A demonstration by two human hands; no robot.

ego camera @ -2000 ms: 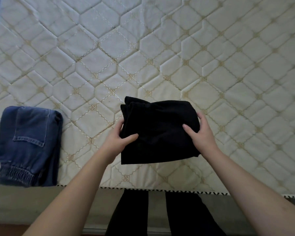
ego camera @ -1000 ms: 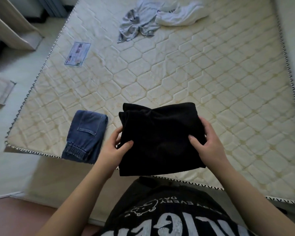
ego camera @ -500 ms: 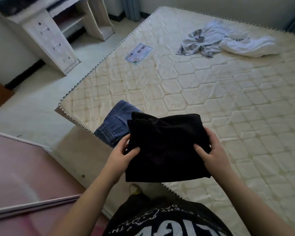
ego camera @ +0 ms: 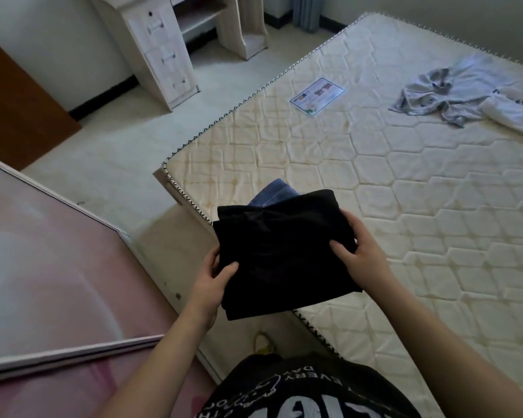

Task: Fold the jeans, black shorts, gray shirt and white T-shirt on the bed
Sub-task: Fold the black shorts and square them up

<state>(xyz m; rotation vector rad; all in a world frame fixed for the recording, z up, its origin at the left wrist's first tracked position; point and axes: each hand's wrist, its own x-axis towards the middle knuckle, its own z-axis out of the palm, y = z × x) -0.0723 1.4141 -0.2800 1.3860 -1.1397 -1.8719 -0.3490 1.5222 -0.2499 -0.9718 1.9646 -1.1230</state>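
A: Between both hands, chest-high: folded black fabric shorts (ego camera: 284, 251), flat rectangle. Left hand (ego camera: 210, 282) pinches near-left edge, thumb on top; right hand (ego camera: 360, 254) clamps right edge, thumb on top, fingers under. Two-sided grip prob. keeps the folds from sliding apart while carried.

B: Other task items?

A: Folded blue denim jeans (ego camera: 274, 194) just beyond the shorts, mostly hidden behind them, near corner of the cream quilted mattress (ego camera: 435, 206). Looks like shorts are headed onto or beside them, my guess. Crumpled gray cotton shirt (ego camera: 429, 95) and bunched white T-shirt (ego camera: 514, 113) far ahead-right of right hand, touching each other, both unfolded. So approx. half done.

B: Any text?

A: Rectangular printed label (ego camera: 317, 96) on mattress, well ahead of hands, too small to read. Wearer's black top (ego camera: 308, 393) shows upside-down white letters, "EVERY DAY" plus larger partial print, unreadable. White T-shirt has dark print, illegible.
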